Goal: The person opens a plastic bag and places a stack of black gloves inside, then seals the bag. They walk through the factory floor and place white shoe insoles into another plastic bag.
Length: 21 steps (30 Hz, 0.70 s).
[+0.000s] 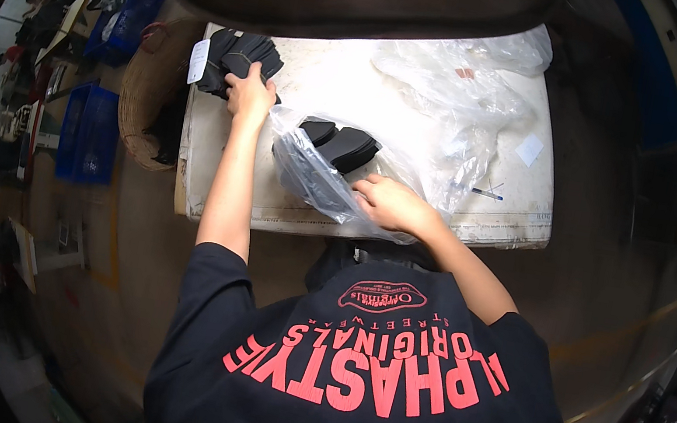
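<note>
At the table's far left lies a pile of flat black pieces [244, 53], apparently cloth, with a white tag [198, 61] at its left side. My left hand [249, 95] reaches onto the near edge of this pile, its fingers and thumb closing on the pieces. To the right of it a clear plastic bag [318, 175] lies with its mouth spread. Thick black curved pieces [347, 147] sit partly inside the bag; their lower part shows through the film. My right hand [393, 204] grips the bag's near right side, fingers bent over the film.
More clear plastic bags [471, 100] lie heaped across the right of the white table [310, 56]. A pen [486, 193] and a small white paper [529, 150] are near its right edge. Left of the table stand a wicker basket [134, 113] and blue crates [90, 132].
</note>
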Each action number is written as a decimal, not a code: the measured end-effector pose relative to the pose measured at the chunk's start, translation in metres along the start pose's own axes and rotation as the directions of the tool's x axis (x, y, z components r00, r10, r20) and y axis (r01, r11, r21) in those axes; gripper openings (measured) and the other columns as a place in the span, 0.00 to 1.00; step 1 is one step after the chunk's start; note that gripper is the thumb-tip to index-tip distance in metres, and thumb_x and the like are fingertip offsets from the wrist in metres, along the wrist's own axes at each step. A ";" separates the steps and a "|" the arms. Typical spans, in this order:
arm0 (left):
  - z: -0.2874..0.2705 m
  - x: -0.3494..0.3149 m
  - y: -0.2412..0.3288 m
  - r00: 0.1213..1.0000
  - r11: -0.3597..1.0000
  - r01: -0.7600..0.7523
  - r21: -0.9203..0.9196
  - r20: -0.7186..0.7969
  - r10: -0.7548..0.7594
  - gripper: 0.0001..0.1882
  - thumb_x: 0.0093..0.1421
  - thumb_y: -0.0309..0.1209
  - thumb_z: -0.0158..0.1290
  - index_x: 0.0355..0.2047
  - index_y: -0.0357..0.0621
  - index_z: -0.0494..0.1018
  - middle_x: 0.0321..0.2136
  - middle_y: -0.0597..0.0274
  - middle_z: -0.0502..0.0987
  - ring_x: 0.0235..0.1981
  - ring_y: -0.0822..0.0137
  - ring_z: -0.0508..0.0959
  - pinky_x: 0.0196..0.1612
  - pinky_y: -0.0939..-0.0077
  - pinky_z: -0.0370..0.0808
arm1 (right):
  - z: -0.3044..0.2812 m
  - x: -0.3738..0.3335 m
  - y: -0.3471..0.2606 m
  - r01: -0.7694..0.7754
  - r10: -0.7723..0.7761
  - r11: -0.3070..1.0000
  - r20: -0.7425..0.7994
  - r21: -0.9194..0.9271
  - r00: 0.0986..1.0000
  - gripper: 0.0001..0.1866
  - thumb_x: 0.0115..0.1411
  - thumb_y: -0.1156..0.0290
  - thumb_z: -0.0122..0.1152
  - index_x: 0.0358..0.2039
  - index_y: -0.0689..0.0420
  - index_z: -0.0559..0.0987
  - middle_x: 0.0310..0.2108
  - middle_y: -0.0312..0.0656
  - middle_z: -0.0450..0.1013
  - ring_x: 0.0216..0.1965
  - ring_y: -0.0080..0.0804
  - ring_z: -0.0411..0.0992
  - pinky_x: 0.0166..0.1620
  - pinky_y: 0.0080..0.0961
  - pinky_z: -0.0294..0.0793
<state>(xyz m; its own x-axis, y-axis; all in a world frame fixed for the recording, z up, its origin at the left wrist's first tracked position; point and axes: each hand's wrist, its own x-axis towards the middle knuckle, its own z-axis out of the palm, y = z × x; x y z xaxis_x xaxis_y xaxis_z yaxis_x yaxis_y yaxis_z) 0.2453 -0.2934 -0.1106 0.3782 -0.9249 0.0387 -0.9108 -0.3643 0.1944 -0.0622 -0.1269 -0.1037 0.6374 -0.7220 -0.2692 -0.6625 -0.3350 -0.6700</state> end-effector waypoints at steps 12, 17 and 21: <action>-0.109 -0.087 -0.038 0.889 0.880 -0.371 -0.297 -0.388 0.244 0.14 0.57 0.29 0.63 0.45 0.52 0.80 0.42 0.47 0.77 0.45 0.46 0.78 0.53 0.57 0.76 | -0.083 -0.048 0.000 0.149 -0.133 0.877 -0.066 0.456 0.989 0.17 0.74 0.67 0.52 0.58 0.60 0.78 0.48 0.45 0.79 0.46 0.31 0.78 0.53 0.30 0.77; -0.200 -0.165 -0.057 0.836 0.788 -0.497 -0.363 -0.445 0.323 0.11 0.61 0.23 0.59 0.45 0.40 0.78 0.44 0.54 0.78 0.48 0.57 0.77 0.55 0.65 0.72 | -0.079 -0.040 0.008 0.208 -0.119 0.624 -0.171 0.753 0.978 0.14 0.73 0.68 0.54 0.52 0.60 0.81 0.44 0.41 0.81 0.43 0.26 0.78 0.50 0.26 0.78; -0.244 -0.219 -0.051 0.863 0.765 -0.461 -0.450 -0.427 0.270 0.13 0.64 0.25 0.54 0.48 0.35 0.76 0.49 0.55 0.77 0.55 0.59 0.73 0.66 0.65 0.62 | -0.074 -0.029 -0.006 0.241 -0.230 0.578 -0.127 0.780 0.965 0.19 0.74 0.63 0.57 0.59 0.58 0.76 0.50 0.43 0.79 0.50 0.28 0.76 0.54 0.27 0.76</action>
<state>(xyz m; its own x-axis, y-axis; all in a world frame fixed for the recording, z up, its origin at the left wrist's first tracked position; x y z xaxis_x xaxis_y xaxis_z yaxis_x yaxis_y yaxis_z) 0.2496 -0.0452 0.1102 0.1516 -0.8502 0.5041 -0.7965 0.1969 0.5717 -0.1056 -0.1480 -0.0406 0.7174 -0.6965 -0.0173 0.0774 0.1043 -0.9915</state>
